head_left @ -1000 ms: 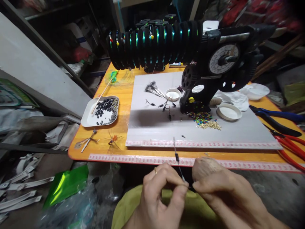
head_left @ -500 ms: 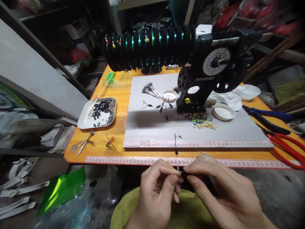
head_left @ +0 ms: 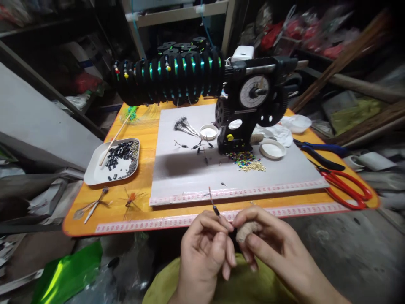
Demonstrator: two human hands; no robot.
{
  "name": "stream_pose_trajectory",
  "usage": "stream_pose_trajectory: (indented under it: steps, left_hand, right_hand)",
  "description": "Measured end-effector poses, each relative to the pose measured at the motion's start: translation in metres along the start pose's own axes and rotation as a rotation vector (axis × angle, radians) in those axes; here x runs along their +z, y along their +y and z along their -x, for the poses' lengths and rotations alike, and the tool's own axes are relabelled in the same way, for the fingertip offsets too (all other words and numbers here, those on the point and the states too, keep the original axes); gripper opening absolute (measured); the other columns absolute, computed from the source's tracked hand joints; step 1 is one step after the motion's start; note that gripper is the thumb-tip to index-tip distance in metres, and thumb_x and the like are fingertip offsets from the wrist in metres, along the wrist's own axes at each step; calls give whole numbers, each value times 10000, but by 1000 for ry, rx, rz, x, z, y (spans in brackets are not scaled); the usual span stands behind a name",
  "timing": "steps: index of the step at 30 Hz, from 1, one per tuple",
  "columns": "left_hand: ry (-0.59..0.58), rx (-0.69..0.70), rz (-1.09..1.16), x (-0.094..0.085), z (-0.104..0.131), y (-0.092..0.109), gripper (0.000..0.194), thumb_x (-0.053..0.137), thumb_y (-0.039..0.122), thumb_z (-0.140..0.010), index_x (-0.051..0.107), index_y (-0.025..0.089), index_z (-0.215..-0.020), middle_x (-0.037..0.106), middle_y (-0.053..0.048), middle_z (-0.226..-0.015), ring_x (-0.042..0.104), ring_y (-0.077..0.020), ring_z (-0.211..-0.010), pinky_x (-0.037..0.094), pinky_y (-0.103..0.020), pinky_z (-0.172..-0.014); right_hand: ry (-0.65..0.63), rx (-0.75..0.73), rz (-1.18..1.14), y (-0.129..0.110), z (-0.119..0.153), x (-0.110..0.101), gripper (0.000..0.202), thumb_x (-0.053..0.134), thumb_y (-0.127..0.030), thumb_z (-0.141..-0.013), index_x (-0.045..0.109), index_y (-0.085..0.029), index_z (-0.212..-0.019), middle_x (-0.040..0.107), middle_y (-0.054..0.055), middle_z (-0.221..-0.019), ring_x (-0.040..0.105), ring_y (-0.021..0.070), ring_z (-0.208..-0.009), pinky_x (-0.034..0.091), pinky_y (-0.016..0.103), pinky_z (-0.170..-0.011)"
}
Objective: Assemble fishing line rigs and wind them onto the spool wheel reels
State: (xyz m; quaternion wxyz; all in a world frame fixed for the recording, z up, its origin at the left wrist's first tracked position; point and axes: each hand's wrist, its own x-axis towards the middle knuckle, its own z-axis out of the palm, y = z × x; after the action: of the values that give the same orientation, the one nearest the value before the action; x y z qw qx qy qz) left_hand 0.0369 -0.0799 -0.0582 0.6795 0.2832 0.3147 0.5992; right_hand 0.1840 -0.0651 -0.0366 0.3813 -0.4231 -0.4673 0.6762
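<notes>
Just past the table's front edge, my left hand has its fingers curled, thumb and fingertips close together; what they pinch is too small to make out. My right hand meets it at the fingertips, thumb and index finger bent round a beige wrapped piece, which may be tape on a finger. Something dark shows between the hands, mostly hidden. A thin reddish-tipped stick with a black sleeve rises tilted from behind my left fingers. I cannot tell whether my left hand grips it.
A grey board holds a black geared machine with spools, loose beads and shallow white lids. A white tray of black pieces stands left. Red-handled scissors and pliers lie right.
The view has swung right, so the table appears further left. My right fingers have closed in around the beige piece, nearer my left hand. The black-sleeved stick now leans more.
</notes>
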Motion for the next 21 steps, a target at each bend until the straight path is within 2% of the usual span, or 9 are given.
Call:
stream_pose_trajectory:
  steps: [2,4,6,9,11,12,14,16,21]
  left_hand:
    - [-26,-121,150,4,-1,1,147,669,269,-887,599,165,-810,657,-2,-804,551,-7,-405,348,-57,-338]
    - [23,-222,210,9,-2,3,209,724,289,-845,575,157,-782,657,18,-675,552,-16,-382,344,-49,-338]
    - [100,-262,189,12,-1,6,266,782,295,-791,558,155,-766,656,31,-625,555,-19,-374,349,-45,-344]
    - [165,-238,104,14,0,9,301,825,299,-738,596,176,-890,656,39,-608,575,-43,-374,359,-53,-330]
    - [189,-231,47,13,1,10,377,833,309,-726,610,183,-1003,651,41,-602,583,-59,-374,374,-66,-320]
    - [202,-233,24,13,1,10,403,835,322,-722,615,180,-1027,650,40,-596,583,-63,-372,380,-71,-318]
    - [230,-252,-11,12,2,10,374,843,352,-708,631,160,-948,651,35,-571,586,-67,-367,390,-76,-317]
    - [256,-267,-35,12,4,9,363,857,385,-681,632,142,-831,661,25,-549,598,-75,-369,408,-85,-324]
    - [225,-255,-16,10,9,7,325,823,389,-728,627,140,-804,684,13,-537,629,-104,-372,444,-110,-327]
  right_hand:
    - [-46,32,-147,3,-1,0,321,616,-484,-901,597,-179,-997,567,-27,-612,511,77,-501,426,175,-467]
    - [-37,-7,-207,5,-2,-4,323,589,-489,-916,589,-179,-1009,588,-20,-621,484,66,-467,387,169,-438]
    - [98,-161,-123,2,-2,-18,284,558,-445,-944,569,-216,-1110,672,27,-813,532,76,-489,424,200,-452]
    - [554,-526,392,-13,4,-64,342,594,-292,-930,528,-287,-1266,608,101,-1256,674,165,-793,549,317,-680]
    - [853,-609,965,-25,11,-106,325,645,-220,-882,615,-223,-1206,643,130,-1208,659,243,-993,515,379,-866]
    - [914,-529,1270,-31,14,-127,277,630,-219,-886,651,-199,-1161,675,139,-1173,640,281,-1056,478,413,-931]
    - [861,-312,1644,-38,20,-160,274,591,-253,-909,668,-148,-1150,715,162,-1104,646,307,-1030,486,408,-881]
    - [819,-179,1762,-39,25,-178,275,569,-287,-930,687,-132,-1123,737,157,-1045,675,281,-962,499,361,-790]
    - [829,-197,1749,-32,30,-188,351,510,-367,-960,698,-144,-1155,733,131,-1111,688,213,-953,460,301,-689]
